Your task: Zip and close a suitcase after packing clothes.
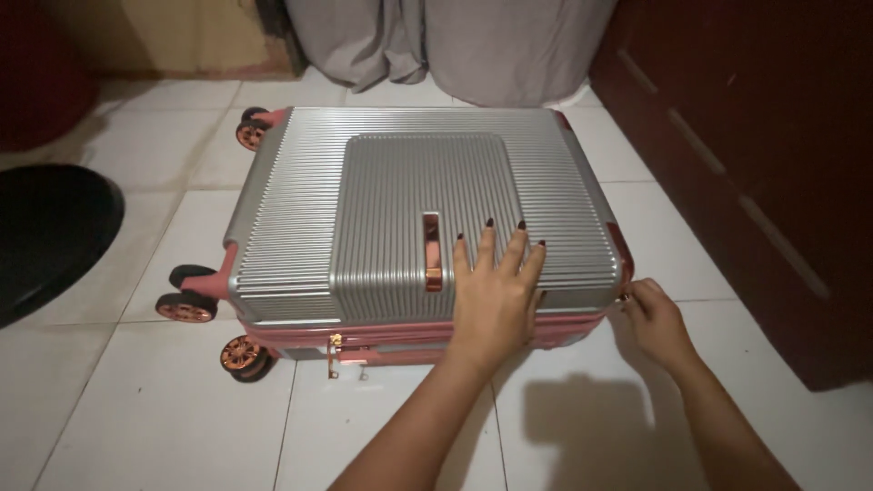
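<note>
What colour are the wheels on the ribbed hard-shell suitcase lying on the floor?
The wheels are black with rose-gold hubs, seen best in the head view.

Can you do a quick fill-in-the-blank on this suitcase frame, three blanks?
1. The silver suitcase lies flat on the white ____ floor.
2. The left hand rests ____ on the lid, fingers spread.
3. The right hand is at the suitcase's near ____ corner, by the zipper.

Missing words: tiled; flat; right

Right hand (657, 320) fingertips hidden behind suitcase (409, 209) corner.
</note>
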